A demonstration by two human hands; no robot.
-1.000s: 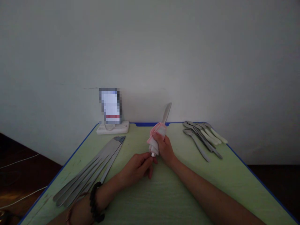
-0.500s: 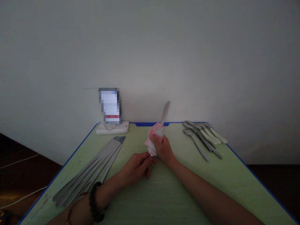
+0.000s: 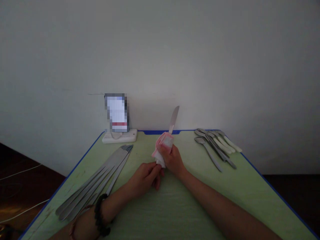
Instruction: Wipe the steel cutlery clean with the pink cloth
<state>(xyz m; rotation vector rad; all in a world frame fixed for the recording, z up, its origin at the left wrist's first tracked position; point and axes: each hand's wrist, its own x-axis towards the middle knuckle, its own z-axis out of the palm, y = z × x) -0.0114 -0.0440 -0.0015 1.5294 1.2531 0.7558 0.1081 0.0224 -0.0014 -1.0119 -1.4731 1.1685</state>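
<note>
A table knife [image 3: 174, 118] points up and away over the middle of the table, its silver blade bare. Around its lower part is a folded pink and white cloth [image 3: 163, 145]. My right hand [image 3: 174, 160] is closed on the cloth, with the thumb laid across it. Just below, my left hand [image 3: 147, 175] pinches the knife's lower end, which the fingers and cloth mostly hide. Several more table knives [image 3: 100, 176] lie fanned out on the left, partly under my left forearm.
On the right lie several spoons and forks [image 3: 211, 146], some with cream handles. A phone [image 3: 117, 113], its screen blurred, stands in a white holder [image 3: 120, 136] at the back left. The green table [image 3: 180, 210] has a blue edge and meets a wall [image 3: 160, 60].
The knife and cloth have shifted slightly left, with the blade turned to show more of its flat side. Both hands keep their grip, and the cloth covers more of the handle's lower end.
</note>
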